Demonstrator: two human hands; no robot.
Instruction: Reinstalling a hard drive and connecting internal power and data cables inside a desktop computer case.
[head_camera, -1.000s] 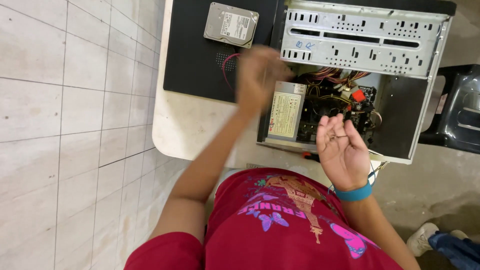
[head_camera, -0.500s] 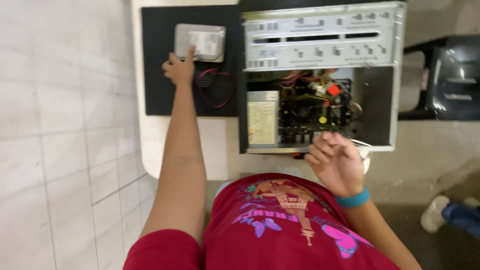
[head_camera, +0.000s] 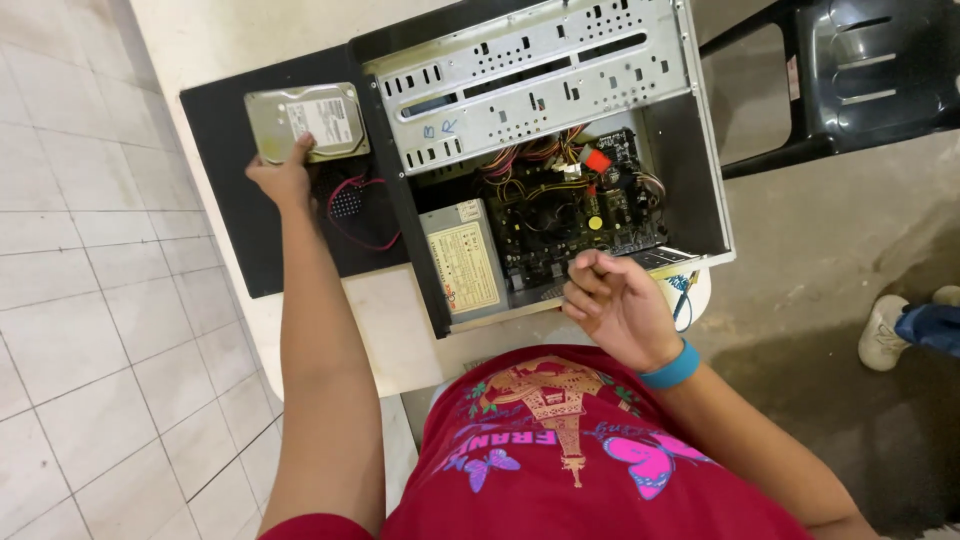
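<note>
The person's left hand (head_camera: 283, 180) reaches far forward and grips the near edge of a flat, silver-grey metal hard drive with a white label (head_camera: 305, 122), fingers curled over its lower rim. The drive lies on a black rectangular side panel (head_camera: 230, 220) that rests flat on a pale tabletop (head_camera: 390, 325), just left of an open grey metal computer case (head_camera: 540, 70). A thin red cable (head_camera: 365, 215) loops on the panel beside a small perforated patch, just right of the hand. Inside the case sit a grey boxed power supply with a yellow-white label (head_camera: 465, 265), a dark motherboard (head_camera: 580, 225) and a bundle of coloured wires (head_camera: 535, 160). The right hand (head_camera: 615, 305), a blue wristband (head_camera: 670, 368) on its wrist, hovers at the case's near edge with its fingers loosely curled inward; whether it holds anything small cannot be told. A black plastic chair (head_camera: 860, 70) stands to the right on the concrete floor, and another person's light-coloured shoe (head_camera: 885, 330) shows at the right edge.
</note>
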